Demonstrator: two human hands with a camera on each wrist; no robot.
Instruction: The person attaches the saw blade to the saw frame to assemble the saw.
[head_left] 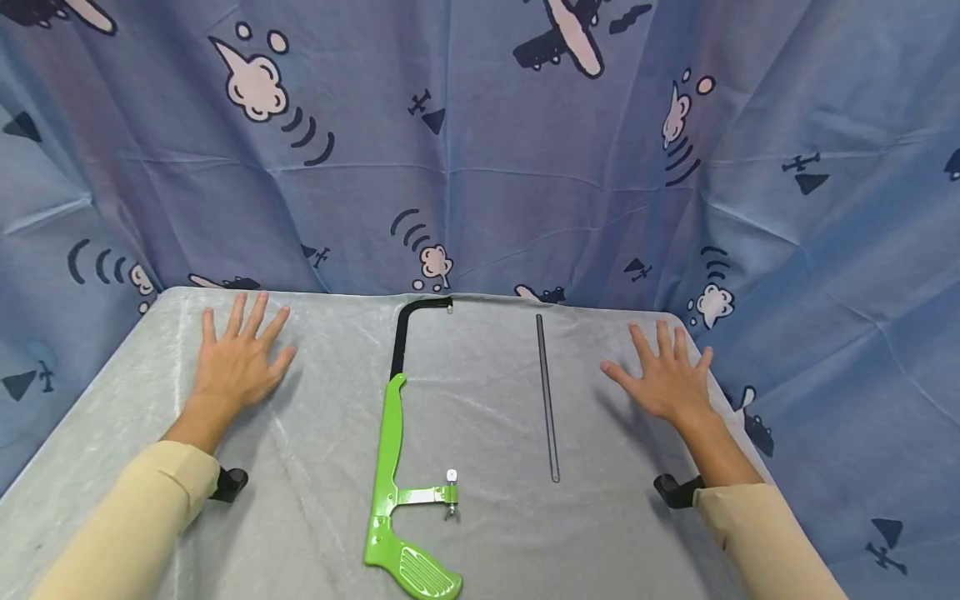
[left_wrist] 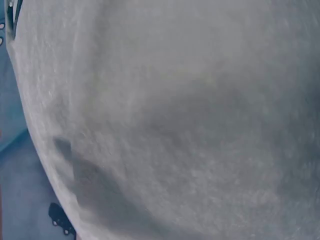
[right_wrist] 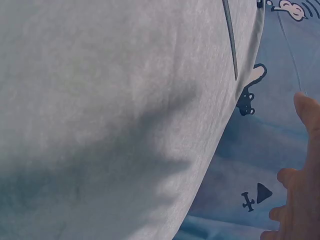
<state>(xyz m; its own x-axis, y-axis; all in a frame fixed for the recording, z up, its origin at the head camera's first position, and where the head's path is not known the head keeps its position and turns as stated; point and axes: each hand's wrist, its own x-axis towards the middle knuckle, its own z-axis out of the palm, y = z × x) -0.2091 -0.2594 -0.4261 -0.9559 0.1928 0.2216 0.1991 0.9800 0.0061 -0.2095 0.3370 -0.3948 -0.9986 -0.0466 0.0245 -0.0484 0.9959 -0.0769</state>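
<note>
A hacksaw frame (head_left: pixel 387 450) lies in the middle of the table, its green handle towards me and its black bow at the far edge. A wing nut (head_left: pixel 452 513) sits on its short green-and-silver arm. To its right a thin grey hacksaw blade (head_left: pixel 547 396) lies apart from the frame, nearly lengthwise. My left hand (head_left: pixel 238 367) is spread palm down over the table's left side, holding nothing. On the right, my right hand (head_left: pixel 666 382) is spread likewise, also holding nothing, with the blade the nearest thing to it. Cloth and a hand's shadow fill most of the left wrist view.
Grey cloth covers the table (head_left: pixel 315 517). Behind it and along both sides hangs a blue curtain (head_left: pixel 495 200) printed with planes and clouds. A black wrist mount (head_left: pixel 228 483) shows at the left cuff, another (head_left: pixel 677 492) at the right.
</note>
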